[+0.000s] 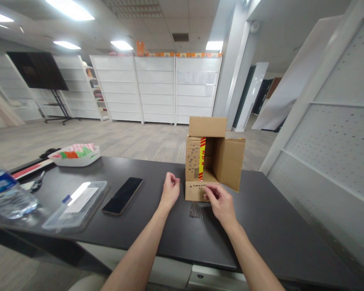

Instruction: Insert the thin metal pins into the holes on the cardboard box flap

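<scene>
A cardboard box (193,161) stands on the dark table with its flaps spread and its inside showing. Its left flap bears yellow and red tape (202,159) and several dark round spots. A row of small dark dots runs along the lower front flap (194,193). My right hand (222,201) is at the right end of that flap, thumb and fingers pinched together; whatever they grip is too small to name. To the left of the box, my left hand (171,190) hovers with curled fingers, and its contents are hidden. Several thin metal pins, perhaps nails or screws (195,210), lie side by side before the flap.
Left of my arms lie a black phone (123,196) and a clear plastic case (75,206). Farther left are a water bottle (9,194) and a white basket (75,160) with colourful cloth. A perforated white panel (330,141) rises at the right.
</scene>
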`<state>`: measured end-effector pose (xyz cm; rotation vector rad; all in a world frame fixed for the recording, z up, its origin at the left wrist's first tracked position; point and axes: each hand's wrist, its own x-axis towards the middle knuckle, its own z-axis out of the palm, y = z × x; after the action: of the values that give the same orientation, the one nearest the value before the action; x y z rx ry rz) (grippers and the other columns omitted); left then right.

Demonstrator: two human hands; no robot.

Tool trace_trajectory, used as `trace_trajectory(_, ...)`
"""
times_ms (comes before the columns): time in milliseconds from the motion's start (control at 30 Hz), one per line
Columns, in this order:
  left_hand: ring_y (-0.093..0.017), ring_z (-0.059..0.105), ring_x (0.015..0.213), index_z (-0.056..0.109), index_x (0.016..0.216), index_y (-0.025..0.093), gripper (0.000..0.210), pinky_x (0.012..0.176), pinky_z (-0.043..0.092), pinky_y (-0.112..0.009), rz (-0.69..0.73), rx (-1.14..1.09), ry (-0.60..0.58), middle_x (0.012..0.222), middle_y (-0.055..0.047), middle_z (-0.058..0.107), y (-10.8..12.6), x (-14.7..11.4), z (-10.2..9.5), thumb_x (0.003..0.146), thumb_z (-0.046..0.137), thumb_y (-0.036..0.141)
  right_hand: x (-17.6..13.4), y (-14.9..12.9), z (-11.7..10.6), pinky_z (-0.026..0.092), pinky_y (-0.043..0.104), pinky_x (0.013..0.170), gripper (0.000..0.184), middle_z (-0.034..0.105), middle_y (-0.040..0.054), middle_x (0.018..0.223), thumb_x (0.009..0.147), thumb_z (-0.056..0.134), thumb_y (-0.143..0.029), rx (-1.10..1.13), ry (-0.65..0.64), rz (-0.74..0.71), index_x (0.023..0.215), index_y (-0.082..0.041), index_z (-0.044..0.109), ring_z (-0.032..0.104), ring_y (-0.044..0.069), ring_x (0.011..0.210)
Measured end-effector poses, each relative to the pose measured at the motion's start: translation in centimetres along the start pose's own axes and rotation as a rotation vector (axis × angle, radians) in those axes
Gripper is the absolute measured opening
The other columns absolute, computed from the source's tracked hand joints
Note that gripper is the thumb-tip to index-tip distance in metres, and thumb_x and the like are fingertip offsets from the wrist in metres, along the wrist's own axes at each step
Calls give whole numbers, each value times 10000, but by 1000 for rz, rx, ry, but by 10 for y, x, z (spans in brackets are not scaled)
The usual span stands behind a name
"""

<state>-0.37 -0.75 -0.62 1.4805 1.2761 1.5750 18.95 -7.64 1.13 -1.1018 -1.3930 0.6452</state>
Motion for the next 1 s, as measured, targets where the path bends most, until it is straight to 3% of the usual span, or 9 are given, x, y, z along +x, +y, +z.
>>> trace_trajectory(167,-85,374,614,348,777,204,167,599,312,-208,14,-6,1,700,47,380,-2,1,2,818,509,226,-3,-10,-8,548,304,638,347,683,48,733,828,624,-517,14,-11,51,866,-174,648,652,175,637)
trace_trajectory(333,-85,370,609,353,778,206,168,600,312,-207,5,-6,-2,699,51,385,-2,1,2,813,515,234,-8,-24,-18,474,261,579,352,641,23,639,841,603,-526,-156,-54,-6,779,-180,621,597,153,573)
trace_trajectory(567,-86,407,633,351,793,207,160,633,323,-209,-11,11,-13,714,49,426,-1,0,2,813,508,237,-29,-26,-29,444,256,650,289,643,27,725,889,560,-440,-274,-164,-56,777,-180,618,583,155,673)
trace_trajectory(1000,-84,363,608,358,780,202,165,604,312,-210,10,16,9,705,48,397,3,0,0,819,516,227,-49,-18,-23,426,277,634,239,607,33,730,923,512,-337,-423,-225,-137,740,-201,582,554,168,684)
